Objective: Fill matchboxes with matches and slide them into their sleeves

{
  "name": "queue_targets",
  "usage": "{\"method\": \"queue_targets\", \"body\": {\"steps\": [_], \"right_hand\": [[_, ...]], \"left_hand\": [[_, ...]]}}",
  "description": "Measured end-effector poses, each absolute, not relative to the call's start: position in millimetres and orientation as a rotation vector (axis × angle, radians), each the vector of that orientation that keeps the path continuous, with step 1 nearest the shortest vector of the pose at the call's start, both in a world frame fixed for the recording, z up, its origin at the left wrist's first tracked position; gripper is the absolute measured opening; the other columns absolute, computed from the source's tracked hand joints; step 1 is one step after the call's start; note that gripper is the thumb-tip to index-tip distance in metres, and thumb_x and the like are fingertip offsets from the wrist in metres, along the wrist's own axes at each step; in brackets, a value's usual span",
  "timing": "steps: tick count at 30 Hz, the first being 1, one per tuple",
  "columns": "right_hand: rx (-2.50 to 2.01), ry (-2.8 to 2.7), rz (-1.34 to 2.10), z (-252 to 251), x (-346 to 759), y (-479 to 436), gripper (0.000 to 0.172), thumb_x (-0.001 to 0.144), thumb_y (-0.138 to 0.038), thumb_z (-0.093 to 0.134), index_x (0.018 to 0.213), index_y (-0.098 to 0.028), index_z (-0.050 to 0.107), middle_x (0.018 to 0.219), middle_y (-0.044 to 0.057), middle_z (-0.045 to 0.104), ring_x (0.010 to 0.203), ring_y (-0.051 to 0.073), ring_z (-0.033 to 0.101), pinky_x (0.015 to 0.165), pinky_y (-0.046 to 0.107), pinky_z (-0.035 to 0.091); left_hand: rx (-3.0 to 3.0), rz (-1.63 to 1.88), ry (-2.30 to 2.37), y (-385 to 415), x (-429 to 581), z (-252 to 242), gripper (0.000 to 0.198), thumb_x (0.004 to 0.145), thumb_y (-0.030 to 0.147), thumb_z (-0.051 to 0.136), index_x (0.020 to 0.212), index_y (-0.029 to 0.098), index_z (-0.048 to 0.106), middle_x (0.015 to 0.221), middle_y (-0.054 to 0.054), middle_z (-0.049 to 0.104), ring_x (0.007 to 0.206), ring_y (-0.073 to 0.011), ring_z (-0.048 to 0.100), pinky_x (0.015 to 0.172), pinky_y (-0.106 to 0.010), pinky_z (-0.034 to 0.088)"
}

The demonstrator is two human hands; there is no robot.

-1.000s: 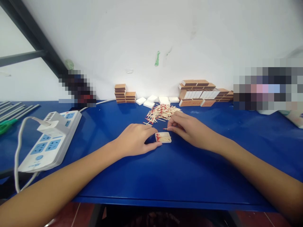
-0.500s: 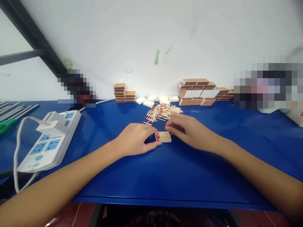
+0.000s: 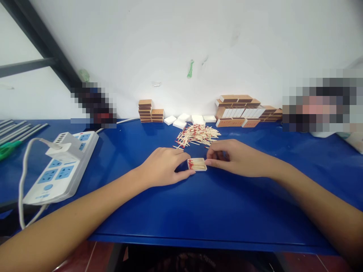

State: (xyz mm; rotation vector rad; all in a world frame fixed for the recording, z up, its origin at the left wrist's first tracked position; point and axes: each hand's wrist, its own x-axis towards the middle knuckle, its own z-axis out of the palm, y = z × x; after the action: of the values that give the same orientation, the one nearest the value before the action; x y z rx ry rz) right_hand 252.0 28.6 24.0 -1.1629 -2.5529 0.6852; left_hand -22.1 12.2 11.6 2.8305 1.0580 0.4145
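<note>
A small white matchbox tray (image 3: pixel 200 169) lies on the blue table with several red-headed matches (image 3: pixel 197 164) in it, their heads toward the left. My left hand (image 3: pixel 166 166) has the tray's left end between thumb and index finger. At the tray's right end is my right hand (image 3: pixel 235 158), its thumb tip touching the edge by the match ends. Its curled fingers stand a little apart from the thumb, and no match shows between them. Just behind the hands is a loose heap of matches (image 3: pixel 198 134).
White empty-looking trays (image 3: pixel 179 124) lie behind the heap. Stacked matchboxes (image 3: pixel 146 113) stand back left, with a larger stack (image 3: pixel 238 113) back right. A power strip (image 3: pixel 64 170) with a plugged-in white cable, metal rods (image 3: pixel 25 132) and a green-handled tool (image 3: pixel 8 150) are at left.
My right hand has lowered and opened slightly at the tray's right end. The match end that stuck out there now lies within the tray. My left hand keeps its hold.
</note>
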Motion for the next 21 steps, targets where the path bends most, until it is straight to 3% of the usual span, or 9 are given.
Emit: {"method": "queue_targets", "body": {"steps": [15,21], "right_hand": [[-1.150,-2.290,0.822,30,251,26,0.029,0.098,-0.050,0.065,0.092,-0.023,0.071,0.078,0.001,0.066,0.069,0.015,0.058,0.061,0.028,0.047],[-1.108,-2.196,0.708,33,244,19,0.019,0.097,-0.041,0.066,0.096,-0.022,0.070,0.084,0.003,0.068,0.071,0.015,0.060,0.061,0.028,0.049]], "left_hand": [[2.825,0.424,1.066,11,-21,13,0.035,0.099,0.049,0.066,0.116,0.020,0.075,0.087,-0.003,0.076,0.075,-0.0192,0.070,0.062,-0.029,0.043],[2.827,0.437,1.051,12,-22,11,0.036,0.099,0.050,0.065,0.116,0.020,0.075,0.092,-0.004,0.078,0.079,-0.0206,0.072,0.063,-0.030,0.045]]}}
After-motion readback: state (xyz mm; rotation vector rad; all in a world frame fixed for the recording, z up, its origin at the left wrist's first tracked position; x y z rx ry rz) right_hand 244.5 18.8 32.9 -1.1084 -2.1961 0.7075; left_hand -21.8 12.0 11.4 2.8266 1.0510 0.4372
